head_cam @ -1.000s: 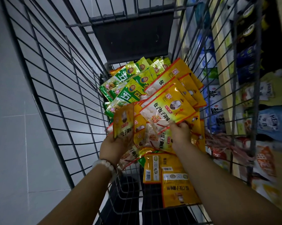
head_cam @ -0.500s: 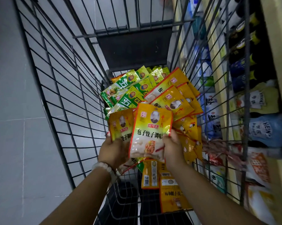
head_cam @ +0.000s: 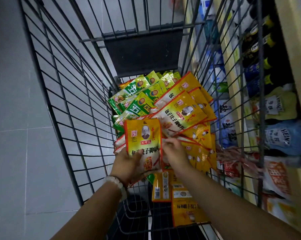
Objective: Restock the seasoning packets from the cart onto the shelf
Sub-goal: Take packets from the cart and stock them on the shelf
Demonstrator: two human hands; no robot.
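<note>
Head view, floor: pale grey tiles (head_cam: 12,153) are seen at far left, outside the cart's wire wall.
Cart: a dark wire cart (head_cam: 63,101) is viewed from above, its bars surrounding the packets.
Left hand: the left hand (head_cam: 128,163) is curled round a small stack of yellow seasoning packets (head_cam: 142,141), held upright with the print facing up; a pale bead bracelet (head_cam: 114,181) is worn on the wrist.
Green packets: a heap of green packets (head_cam: 137,99) is lying at the cart's far end.
Right hand: the right hand (head_cam: 174,151) is curled, its fingertips pinching the edge of a yellow packet in the loose yellow pile (head_cam: 182,113) just beside the held stack.
Shelf: stocked shelving (head_cam: 288,54) is seen at right, beyond the cart wall, with bottles and pouches on it.
</note>
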